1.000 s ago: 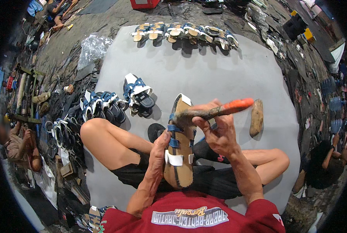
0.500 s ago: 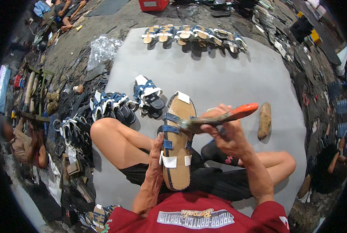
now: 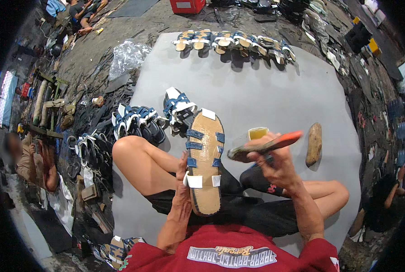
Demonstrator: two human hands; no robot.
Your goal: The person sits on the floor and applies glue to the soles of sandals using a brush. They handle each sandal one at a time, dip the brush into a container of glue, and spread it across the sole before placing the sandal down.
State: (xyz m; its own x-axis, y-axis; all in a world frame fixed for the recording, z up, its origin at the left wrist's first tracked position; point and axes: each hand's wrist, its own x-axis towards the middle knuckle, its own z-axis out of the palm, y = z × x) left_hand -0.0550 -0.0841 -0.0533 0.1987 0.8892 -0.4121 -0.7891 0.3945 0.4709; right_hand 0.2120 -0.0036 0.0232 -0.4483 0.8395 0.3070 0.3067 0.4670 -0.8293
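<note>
My left hand [image 3: 181,190] is closed round the left edge of a sandal [image 3: 206,165], held above my lap with its tan underside facing up. Blue strap ends and white tabs lie folded over that underside, whose upper part looks wet and shiny. In my right hand [image 3: 277,163] is a brush [image 3: 275,143] with a red-tipped handle; its dark bristle end points left, just apart from the sandal's right edge. A container with yellow contents [image 3: 258,133] shows partly behind my right hand. Further right, a rounded wooden piece [image 3: 314,144] lies on the grey mat [image 3: 238,95].
Sandals with blue and white straps [image 3: 141,122] stand beyond my left knee, and a row of similar sandals [image 3: 225,41] lines the mat's far edge. Clear plastic [image 3: 127,59] lies off the mat. A red crate [image 3: 187,5] stands farther back. Another person [image 3: 39,158] sits at left.
The brush has come off the sandal and moved right with my right hand. The sandal's upper underside now shines, and the yellow container has come into sight. The whole view has shifted slightly.
</note>
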